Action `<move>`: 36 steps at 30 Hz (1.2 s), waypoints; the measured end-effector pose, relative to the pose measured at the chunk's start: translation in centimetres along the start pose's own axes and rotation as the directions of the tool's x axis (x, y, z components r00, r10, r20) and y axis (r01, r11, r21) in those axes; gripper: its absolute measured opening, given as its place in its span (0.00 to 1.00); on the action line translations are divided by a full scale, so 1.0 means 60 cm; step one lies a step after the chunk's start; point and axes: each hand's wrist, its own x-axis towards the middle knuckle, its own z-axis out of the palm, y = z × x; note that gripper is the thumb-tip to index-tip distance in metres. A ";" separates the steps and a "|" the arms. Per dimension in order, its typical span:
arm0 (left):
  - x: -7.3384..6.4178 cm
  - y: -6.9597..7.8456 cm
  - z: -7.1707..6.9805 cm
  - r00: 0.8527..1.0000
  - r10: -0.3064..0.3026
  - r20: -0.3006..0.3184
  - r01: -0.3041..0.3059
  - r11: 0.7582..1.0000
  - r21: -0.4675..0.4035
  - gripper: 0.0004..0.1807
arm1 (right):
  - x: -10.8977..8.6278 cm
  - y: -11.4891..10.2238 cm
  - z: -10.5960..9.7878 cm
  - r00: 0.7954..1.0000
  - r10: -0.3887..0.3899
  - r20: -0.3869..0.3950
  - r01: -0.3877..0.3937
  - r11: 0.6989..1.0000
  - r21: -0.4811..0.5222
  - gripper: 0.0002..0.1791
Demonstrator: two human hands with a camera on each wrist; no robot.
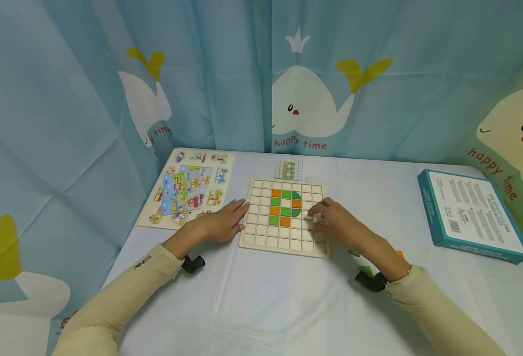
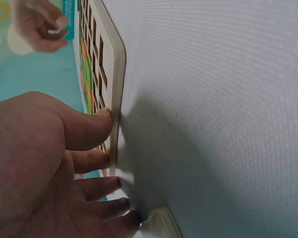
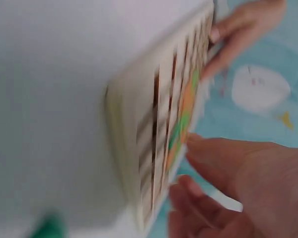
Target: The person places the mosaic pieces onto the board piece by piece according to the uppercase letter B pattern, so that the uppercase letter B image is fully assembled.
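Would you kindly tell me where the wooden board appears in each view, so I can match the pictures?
Head: the wooden board lies below and slightly right of centre.
Left wrist: left of centre, steeply slanted, cut off at the top.
Right wrist: around the middle, slanted and blurred.
Shared landmark: the orange and green tiles on it.

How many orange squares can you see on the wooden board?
4: an orange square starting the top coloured row, a second ending row two, a third starting row three, a fourth ending row four. The right hand may hide more.
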 end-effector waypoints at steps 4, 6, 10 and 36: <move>-0.002 -0.001 -0.002 1.000 -0.011 0.006 0.011 1.000 -0.001 0.37 | -0.041 0.034 -0.040 0.985 0.164 0.062 -0.161 0.986 -0.052 0.19; -0.003 -0.002 -0.003 1.000 -0.010 0.003 0.010 1.000 -0.010 0.37 | -0.057 0.050 -0.055 0.958 0.265 0.105 -0.259 0.963 -0.073 0.22; -0.003 -0.003 -0.002 1.000 -0.013 0.002 0.013 1.000 -0.010 0.37 | -0.079 0.078 -0.068 0.926 0.347 0.150 -0.340 0.938 -0.072 0.21; 0.001 -0.002 0.003 1.000 0.006 0.001 -0.006 1.000 -0.018 0.37 | -0.055 0.046 -0.005 0.959 0.275 0.062 -0.276 0.961 -0.005 0.15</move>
